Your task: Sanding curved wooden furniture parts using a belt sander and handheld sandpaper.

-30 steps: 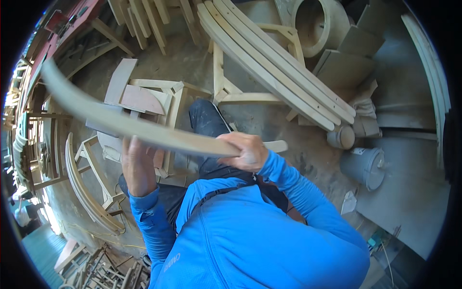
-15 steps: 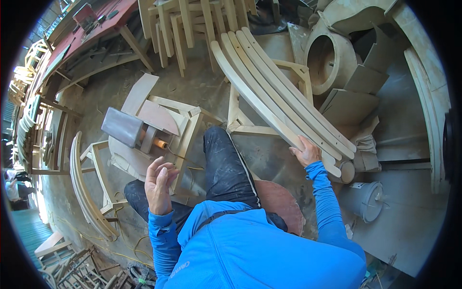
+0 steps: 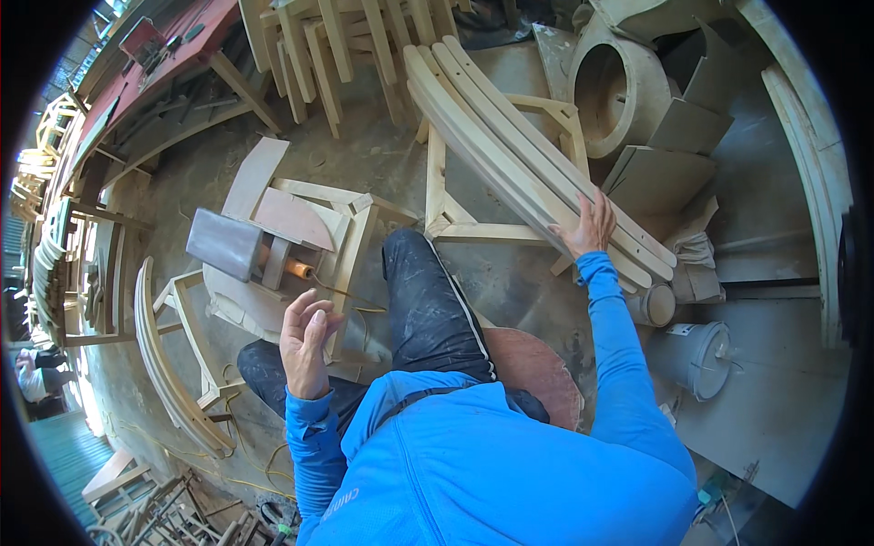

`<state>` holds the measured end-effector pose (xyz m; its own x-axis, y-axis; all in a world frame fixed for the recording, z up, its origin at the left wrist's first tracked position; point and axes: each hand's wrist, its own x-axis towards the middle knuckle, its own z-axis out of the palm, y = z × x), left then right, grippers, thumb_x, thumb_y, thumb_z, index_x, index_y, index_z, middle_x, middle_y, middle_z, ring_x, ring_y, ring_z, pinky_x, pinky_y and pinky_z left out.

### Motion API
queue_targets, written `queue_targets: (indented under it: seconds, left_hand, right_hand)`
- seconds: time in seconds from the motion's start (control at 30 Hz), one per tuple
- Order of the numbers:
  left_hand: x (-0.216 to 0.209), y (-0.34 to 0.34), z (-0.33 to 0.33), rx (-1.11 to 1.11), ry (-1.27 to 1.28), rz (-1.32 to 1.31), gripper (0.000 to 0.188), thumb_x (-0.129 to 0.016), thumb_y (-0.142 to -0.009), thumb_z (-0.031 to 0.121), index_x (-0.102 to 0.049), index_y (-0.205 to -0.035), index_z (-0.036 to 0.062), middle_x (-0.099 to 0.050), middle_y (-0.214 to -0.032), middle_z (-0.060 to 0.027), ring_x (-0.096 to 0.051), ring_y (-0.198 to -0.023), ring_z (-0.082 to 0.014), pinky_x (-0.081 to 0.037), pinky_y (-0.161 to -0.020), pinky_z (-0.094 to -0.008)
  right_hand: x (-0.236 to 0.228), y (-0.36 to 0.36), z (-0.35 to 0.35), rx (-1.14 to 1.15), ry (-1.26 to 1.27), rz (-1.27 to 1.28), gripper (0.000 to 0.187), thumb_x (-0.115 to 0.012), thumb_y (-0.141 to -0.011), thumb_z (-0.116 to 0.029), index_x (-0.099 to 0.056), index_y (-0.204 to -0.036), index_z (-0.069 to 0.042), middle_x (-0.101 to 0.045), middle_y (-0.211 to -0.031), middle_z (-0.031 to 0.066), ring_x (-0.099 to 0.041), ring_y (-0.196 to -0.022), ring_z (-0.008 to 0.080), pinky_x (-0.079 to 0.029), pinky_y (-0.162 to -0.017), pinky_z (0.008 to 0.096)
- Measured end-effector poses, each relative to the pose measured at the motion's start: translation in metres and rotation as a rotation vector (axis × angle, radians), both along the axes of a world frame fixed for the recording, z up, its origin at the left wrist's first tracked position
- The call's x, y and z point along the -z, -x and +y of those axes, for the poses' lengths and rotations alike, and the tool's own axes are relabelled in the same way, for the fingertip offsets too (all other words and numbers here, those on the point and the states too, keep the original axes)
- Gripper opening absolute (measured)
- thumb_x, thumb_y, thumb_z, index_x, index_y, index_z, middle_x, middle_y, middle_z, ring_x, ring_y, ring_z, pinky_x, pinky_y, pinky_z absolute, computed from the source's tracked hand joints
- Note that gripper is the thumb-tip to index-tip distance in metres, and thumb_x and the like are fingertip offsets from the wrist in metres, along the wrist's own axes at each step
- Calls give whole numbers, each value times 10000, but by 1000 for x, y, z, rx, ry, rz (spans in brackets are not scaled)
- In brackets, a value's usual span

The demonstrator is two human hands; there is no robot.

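My right hand [image 3: 589,227] rests on a set of long curved wooden slats [image 3: 510,136], fingers spread over their near part and thumb by the left edge. The slats lie side by side, slanting across a low wooden frame [image 3: 482,232]. Two at the left sit close together; small holes show in the right ones. My left hand [image 3: 308,338] hovers before my body, empty, with loosely bent fingers apart. Just beyond it is a tool with a grey box-shaped cover [image 3: 224,244] and an orange part [image 3: 298,267], upon another wooden frame [image 3: 360,246] with flat boards.
Curved slats [image 3: 168,364] lean on a frame at left. Stacked wooden frames [image 3: 337,45] and a red-topped bench [image 3: 173,55] stand farther off. At right are a round hollow wooden form [image 3: 614,96] and a lidded bucket [image 3: 701,359]. A yellow cord [image 3: 273,460] trails on the floor.
My right hand has shifted from the near end of the leftmost slat up onto the group, its fingers now spread. That slat has moved against its neighbour. The left hand stays nearly still.
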<state>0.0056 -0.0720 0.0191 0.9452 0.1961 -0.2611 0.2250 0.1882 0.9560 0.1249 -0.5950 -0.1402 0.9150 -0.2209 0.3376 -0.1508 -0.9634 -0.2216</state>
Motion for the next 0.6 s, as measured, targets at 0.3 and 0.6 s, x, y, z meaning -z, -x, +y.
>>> queue_targets:
  seconds: [0.3, 0.6]
  left_hand:
    - [3, 16, 23, -26, -25, 24, 423, -662, -1023, 219, -546, -1393, 49, -672, -1197, -91, -681, -1030, -184, -543, -943, -334]
    - [17, 47, 61, -174, -1, 20, 430, -663, -1020, 223, -545, -1393, 43, -671, -1184, -83, -687, -1013, -177, -546, -919, -319]
  right_hand:
    - [-9, -42, -20, 166, -57, 349, 1236, -892, -572, -595, -313, -1602, -232, -299, -1662, 147, -188, -1565, 316, -97, -1259, 563]
    - [-20, -49, -44, 120, -50, 493, 1225, -898, -548, -575, -351, -1589, -231, -374, -1602, 114, -252, -1527, 322, -153, -1253, 519]
